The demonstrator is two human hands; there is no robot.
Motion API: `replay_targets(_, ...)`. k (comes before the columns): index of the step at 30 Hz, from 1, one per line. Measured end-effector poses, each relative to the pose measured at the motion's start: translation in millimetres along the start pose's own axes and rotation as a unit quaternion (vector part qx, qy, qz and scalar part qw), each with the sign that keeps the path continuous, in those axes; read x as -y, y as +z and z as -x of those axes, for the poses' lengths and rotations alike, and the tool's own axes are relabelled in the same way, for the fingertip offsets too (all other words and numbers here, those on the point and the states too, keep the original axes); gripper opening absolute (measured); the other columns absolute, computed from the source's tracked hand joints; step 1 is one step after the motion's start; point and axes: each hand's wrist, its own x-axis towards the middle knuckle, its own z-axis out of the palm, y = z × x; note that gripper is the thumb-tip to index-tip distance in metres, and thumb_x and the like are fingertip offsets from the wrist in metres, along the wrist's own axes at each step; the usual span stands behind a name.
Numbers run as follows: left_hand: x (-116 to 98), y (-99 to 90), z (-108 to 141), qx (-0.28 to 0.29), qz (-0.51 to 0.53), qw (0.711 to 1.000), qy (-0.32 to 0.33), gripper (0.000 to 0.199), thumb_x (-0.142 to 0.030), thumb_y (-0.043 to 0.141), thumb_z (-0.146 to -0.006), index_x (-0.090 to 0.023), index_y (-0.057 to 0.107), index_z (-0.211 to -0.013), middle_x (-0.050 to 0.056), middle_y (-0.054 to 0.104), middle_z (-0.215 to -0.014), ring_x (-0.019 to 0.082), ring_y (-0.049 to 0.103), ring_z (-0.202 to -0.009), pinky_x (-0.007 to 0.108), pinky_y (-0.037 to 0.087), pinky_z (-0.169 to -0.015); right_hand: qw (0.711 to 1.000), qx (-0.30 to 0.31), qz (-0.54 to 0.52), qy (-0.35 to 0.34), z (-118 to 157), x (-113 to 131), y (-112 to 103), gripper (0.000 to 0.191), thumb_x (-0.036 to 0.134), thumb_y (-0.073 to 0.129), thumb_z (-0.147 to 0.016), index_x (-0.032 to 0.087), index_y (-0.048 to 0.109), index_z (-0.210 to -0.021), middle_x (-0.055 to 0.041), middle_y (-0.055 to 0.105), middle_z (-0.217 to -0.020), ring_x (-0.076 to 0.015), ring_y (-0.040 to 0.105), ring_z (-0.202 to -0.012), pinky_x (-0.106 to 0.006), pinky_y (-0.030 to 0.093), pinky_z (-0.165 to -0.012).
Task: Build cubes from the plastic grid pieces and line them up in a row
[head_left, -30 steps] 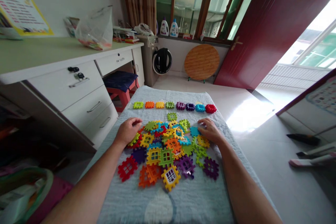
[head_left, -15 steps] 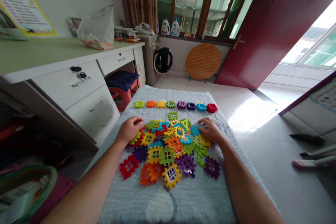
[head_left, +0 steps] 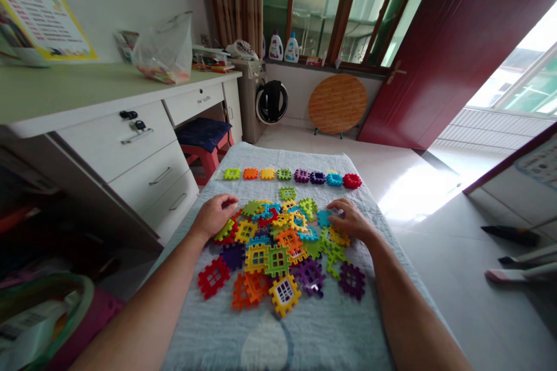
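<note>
A pile of colourful plastic interlocking building tiles (head_left: 277,259), many with window-like openings, lies on the cloth-covered table. My left hand (head_left: 215,214) rests at the pile's left edge, loosely curved with thumb and fingers apart, beside a yellow-green tile (head_left: 226,231). On the other side my right hand (head_left: 351,218) is open, its fingers at a flat blue tile (head_left: 324,218) and just above a yellow tile (head_left: 338,235). Neither hand visibly holds a piece. Behind the pile lies a single green window tile (head_left: 287,193).
Across the table's far part runs a row of tile stacks sorted by colour, from a green stack (head_left: 232,174) to a red stack (head_left: 352,181). A desk (head_left: 87,87) and a stool (head_left: 204,134) stand at the left. A bin (head_left: 85,307) is at lower left.
The right hand's fingers have drawn in slightly. The whole view has shifted a little; the left hand and the tiles stay in place.
</note>
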Motion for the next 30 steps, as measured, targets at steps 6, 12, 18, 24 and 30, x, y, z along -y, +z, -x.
replay_targets(6,-1.0,0.8,0.8,0.0,-0.021,1.0,0.016,0.03,-0.04,0.053,-0.072,-0.019,0.067,-0.087,0.006,0.071,-0.092,0.022,0.065,-0.085,0.033,0.05,-0.084,0.999,0.005,0.039,-0.01,-1.5,4.3,2.1,0.022,0.023,0.06,-0.074,0.021,0.067,-0.095,-0.0076,0.06,-0.102,-0.0236,0.054,-0.1,-0.04,0.04,-0.094)
replay_targets(12,-0.2,1.5,0.7,-0.006,-0.033,0.999,0.025,0.029,-0.041,0.053,-0.071,-0.02,0.067,-0.086,0.005,0.072,-0.091,0.022,0.066,-0.085,0.033,0.05,-0.083,0.998,-0.011,0.054,0.014,-2.7,7.8,0.8,0.016,0.025,0.056,-0.079,0.018,0.066,-0.089,-0.0065,0.06,-0.092,-0.0208,0.056,-0.09,-0.037,0.041,-0.089)
replay_targets(18,0.6,2.5,0.9,-0.003,-0.035,0.999,0.032,0.029,-0.041,0.053,-0.073,-0.02,0.067,-0.087,0.006,0.071,-0.093,0.022,0.065,-0.086,0.033,0.051,-0.084,0.996,0.026,0.077,0.019,1.6,21.8,1.7,0.04,0.04,0.072,-0.066,0.022,0.065,-0.101,-0.0079,0.057,-0.104,-0.0257,0.051,-0.097,-0.039,0.041,-0.086)
replay_targets(24,1.3,2.8,0.8,-0.006,-0.032,0.999,0.035,0.026,-0.039,0.054,-0.073,-0.021,0.066,-0.086,0.005,0.071,-0.093,0.022,0.065,-0.087,0.033,0.05,-0.085,0.995,-0.035,0.092,0.033,1.3,23.4,3.6,0.03,0.036,0.068,-0.071,0.02,0.059,-0.094,-0.0075,0.057,-0.095,-0.0248,0.051,-0.089,-0.039,0.042,-0.08)
replay_targets(30,-0.3,2.2,1.1,-0.005,-0.035,0.999,0.039,0.026,-0.039,0.054,-0.073,-0.02,0.066,-0.085,0.005,0.07,-0.091,0.022,0.064,-0.086,0.033,0.05,-0.085,0.997,0.032,0.014,-0.073,5.6,60.9,-4.5,0.033,0.034,0.07,-0.073,0.023,0.058,-0.101,-0.0063,0.055,-0.105,-0.0232,0.05,-0.099,-0.038,0.04,-0.089)
